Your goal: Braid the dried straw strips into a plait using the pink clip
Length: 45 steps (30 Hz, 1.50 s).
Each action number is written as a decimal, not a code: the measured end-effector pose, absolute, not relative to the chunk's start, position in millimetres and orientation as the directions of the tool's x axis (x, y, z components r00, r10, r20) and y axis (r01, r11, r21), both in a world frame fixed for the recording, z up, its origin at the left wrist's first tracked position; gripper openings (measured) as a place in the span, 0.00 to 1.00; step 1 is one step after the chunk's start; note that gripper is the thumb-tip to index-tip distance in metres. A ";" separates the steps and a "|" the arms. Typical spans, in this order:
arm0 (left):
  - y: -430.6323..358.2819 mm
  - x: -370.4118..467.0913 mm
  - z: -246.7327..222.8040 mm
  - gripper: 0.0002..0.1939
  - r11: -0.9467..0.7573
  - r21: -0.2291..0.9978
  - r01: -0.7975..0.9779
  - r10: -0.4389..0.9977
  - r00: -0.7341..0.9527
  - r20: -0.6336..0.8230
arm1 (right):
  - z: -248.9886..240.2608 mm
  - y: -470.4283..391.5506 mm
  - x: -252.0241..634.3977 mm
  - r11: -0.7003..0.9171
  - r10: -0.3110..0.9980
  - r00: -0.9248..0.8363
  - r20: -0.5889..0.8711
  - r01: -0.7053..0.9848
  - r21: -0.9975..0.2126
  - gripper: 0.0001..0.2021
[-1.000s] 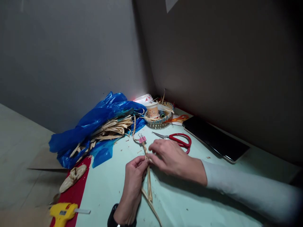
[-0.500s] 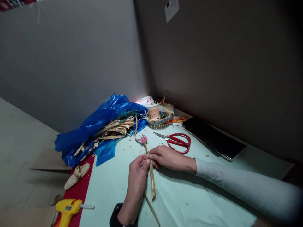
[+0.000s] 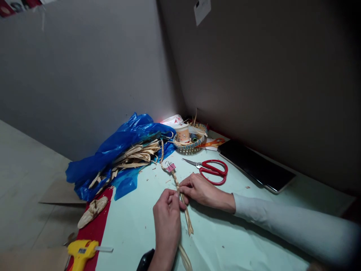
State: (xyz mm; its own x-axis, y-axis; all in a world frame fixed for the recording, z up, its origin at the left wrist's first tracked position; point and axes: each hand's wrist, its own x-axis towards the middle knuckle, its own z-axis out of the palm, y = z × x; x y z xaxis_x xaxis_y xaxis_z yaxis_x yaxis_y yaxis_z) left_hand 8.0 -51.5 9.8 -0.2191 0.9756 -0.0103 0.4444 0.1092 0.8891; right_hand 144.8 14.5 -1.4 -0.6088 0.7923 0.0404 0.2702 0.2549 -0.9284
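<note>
- Left hand (image 3: 167, 216) and right hand (image 3: 197, 189) meeting over a straw braid (image 3: 180, 192) near the middle of the table (image 3: 231, 241), fingertips of both pinching the strands where the plait ends.
- Loose strips (image 3: 188, 222) trailing from that pinch toward the near edge, one passing under the left hand.
- Far end of the braid held by a pink clip (image 3: 170, 167), lying flat on the table beyond the hands.
- Red scissors (image 3: 212, 168) just beyond the right hand, blades shut and pointing left, nothing between them and the fingers.
- Blue bag (image 3: 118, 150) heaped at the far left with a pile of straw (image 3: 135, 155) spilling from it, close to the clip.
- Small basket (image 3: 188, 145) in the corner with a paper cup (image 3: 182, 132) in it; orange scissors (image 3: 211, 143) just beside it.
- Dark tablet (image 3: 255, 165) along the right wall, well apart from the hands.
- Yellow glue gun (image 3: 80, 252) at the near left on a red mat (image 3: 90, 226), with a woven straw piece (image 3: 92, 211) further up the mat.
- Flat cardboard (image 3: 59, 194) left of the mat, partly under the bag.
- Pale green table cover sprinkled with straw scraps.
- Grey walls meeting in a corner behind the basket, a paper note (image 3: 202, 8) stuck high on the right one.
</note>
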 end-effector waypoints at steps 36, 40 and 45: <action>-26.5 -10.2 -6.2 0.17 0.392 0.913 0.114 0.920 -0.041 -0.390 | 15.1 15.6 166.2 0.404 0.769 -0.639 -0.022 0.512 -0.758 0.17; -28.2 -5.4 -5.9 0.19 0.401 0.897 0.184 0.912 -0.175 -0.372 | 19.8 11.6 167.6 0.501 0.788 -0.615 -0.038 0.676 -0.541 0.15; -30.3 1.4 -5.6 0.16 0.387 0.903 0.185 0.912 -0.222 -0.346 | 18.0 1.4 161.2 0.587 0.768 -0.637 0.063 0.662 -0.466 0.08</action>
